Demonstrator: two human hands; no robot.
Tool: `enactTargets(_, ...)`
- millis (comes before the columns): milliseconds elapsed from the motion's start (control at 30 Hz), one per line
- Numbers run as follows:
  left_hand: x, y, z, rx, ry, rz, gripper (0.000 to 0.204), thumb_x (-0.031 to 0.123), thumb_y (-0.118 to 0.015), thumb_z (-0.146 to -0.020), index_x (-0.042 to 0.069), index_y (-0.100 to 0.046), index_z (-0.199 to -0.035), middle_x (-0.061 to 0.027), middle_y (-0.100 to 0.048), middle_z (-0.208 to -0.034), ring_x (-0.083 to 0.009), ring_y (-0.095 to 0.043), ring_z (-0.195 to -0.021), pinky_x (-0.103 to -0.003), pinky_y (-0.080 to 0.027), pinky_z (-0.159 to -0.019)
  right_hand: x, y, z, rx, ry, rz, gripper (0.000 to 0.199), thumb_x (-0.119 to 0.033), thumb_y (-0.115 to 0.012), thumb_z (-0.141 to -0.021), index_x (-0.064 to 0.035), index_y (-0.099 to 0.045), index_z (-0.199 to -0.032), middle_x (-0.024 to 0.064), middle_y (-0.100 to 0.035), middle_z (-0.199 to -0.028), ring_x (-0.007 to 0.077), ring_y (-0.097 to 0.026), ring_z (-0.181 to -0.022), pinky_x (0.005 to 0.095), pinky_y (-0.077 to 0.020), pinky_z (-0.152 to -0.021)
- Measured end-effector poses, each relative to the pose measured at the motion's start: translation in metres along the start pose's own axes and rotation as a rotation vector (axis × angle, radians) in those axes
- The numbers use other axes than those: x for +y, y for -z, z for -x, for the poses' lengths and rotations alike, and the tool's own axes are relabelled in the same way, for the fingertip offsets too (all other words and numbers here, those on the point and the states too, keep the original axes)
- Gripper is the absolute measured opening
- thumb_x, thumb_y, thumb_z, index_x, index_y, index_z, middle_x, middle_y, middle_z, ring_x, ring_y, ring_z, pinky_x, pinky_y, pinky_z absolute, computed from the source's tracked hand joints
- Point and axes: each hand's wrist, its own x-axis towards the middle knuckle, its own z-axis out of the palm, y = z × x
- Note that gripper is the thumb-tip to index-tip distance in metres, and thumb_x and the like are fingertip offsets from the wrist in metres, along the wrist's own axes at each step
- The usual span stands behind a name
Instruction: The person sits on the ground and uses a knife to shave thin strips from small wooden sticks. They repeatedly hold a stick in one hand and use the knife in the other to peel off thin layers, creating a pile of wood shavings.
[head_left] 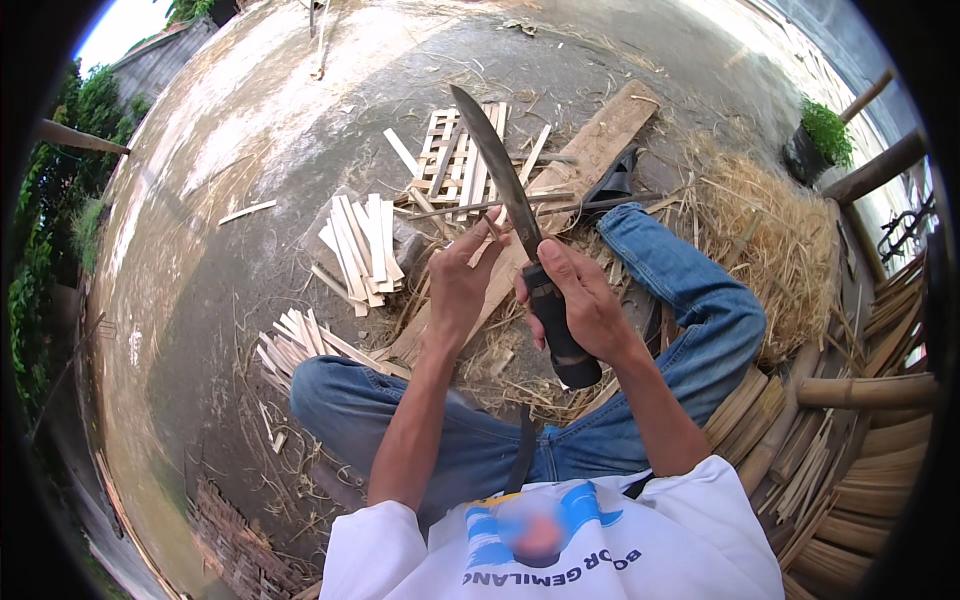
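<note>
Bamboo sliver [490, 232] sits pinched in the left hand [462, 283], touching the knife [510, 190] blade; the right hand [580, 300] clenches its dark handle over the jeans [700, 310]. With fingertips this near the edge, a slip could probably cut them.

— From my feed, what can't you make out?

— The thin bamboo strip [487, 238] in the left hand [462, 283]: its lower part is hidden behind the fingers, and it's too small for me to tell where the blade touches it.

— And the knife [510, 190]?

— The right hand [580, 300] covers most of the dark handle; only its butt shows.

— Anything cut off?

— The stacked bamboo slats [850, 480] at right run out past the dark rim, and my feet are hidden beneath the jeans [690, 300].
</note>
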Motion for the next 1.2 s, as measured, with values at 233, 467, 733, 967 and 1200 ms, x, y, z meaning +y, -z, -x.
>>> enactTargets(233,0.02,0.003,0.001,-0.059,0.059,0.013,0.039,0.007,-0.074,-0.092,0.009,-0.07,-0.131,-0.0179,-0.075,-0.114,-0.0192,-0.075,-0.098,-0.033,-0.057,-0.082,0.0,-0.007,0.002,-0.006,-0.003,0.027,0.046,-0.041,-0.036,-0.113,-0.0011,-0.053,-0.128,0.0073,-0.06,-0.084,0.0109,-0.059,-0.053,0.0269,-0.0522,-0.047)
enactTargets(467,0.011,0.0,0.002,-0.035,0.041,0.008,0.037,0.004,-0.073,-0.091,0.005,-0.07,-0.129,-0.0176,-0.074,-0.115,-0.0223,-0.075,-0.101,-0.034,-0.057,-0.085,0.0,-0.009,0.002,0.001,-0.003,0.03,0.046,-0.042,-0.036,-0.112,-0.0008,-0.054,-0.124,0.0068,-0.06,-0.082,0.0104,-0.058,-0.052,0.0266,-0.0519,-0.047)
enactTargets(733,0.018,0.0,0.001,-0.046,0.035,-0.001,0.039,0.005,-0.073,-0.091,0.008,-0.07,-0.13,-0.0163,-0.075,-0.114,-0.0222,-0.076,-0.098,-0.034,-0.058,-0.082,-0.003,-0.007,0.003,0.012,-0.014,0.066,0.053,-0.041,-0.037,-0.112,0.001,-0.052,-0.141,0.0051,-0.06,-0.081,0.0104,-0.059,-0.053,0.0262,-0.0501,-0.047)
enactTargets(967,0.02,0.0,0.001,-0.031,0.011,-0.013,0.036,0.006,-0.072,-0.092,0.01,-0.071,-0.128,-0.0159,-0.077,-0.108,-0.0214,-0.076,-0.091,-0.035,-0.058,-0.077,-0.001,-0.006,0.003,0.028,-0.034,0.077,0.053,-0.041,-0.039,-0.112,-0.0003,-0.051,-0.144,0.0043,-0.059,-0.079,0.0097,-0.059,-0.052,0.0254,-0.0486,-0.048)
enactTargets(1200,0.02,-0.001,0.003,-0.013,-0.063,-0.05,0.032,0.008,-0.073,-0.092,0.01,-0.072,-0.124,-0.0155,-0.077,-0.104,-0.0234,-0.076,-0.086,-0.036,-0.058,-0.073,-0.014,-0.01,0.007,0.072,-0.047,0.277,0.055,-0.041,-0.041,-0.111,-0.0086,-0.042,-0.156,0.0013,-0.055,-0.075,0.0078,-0.055,-0.054,0.0259,-0.0471,-0.052)
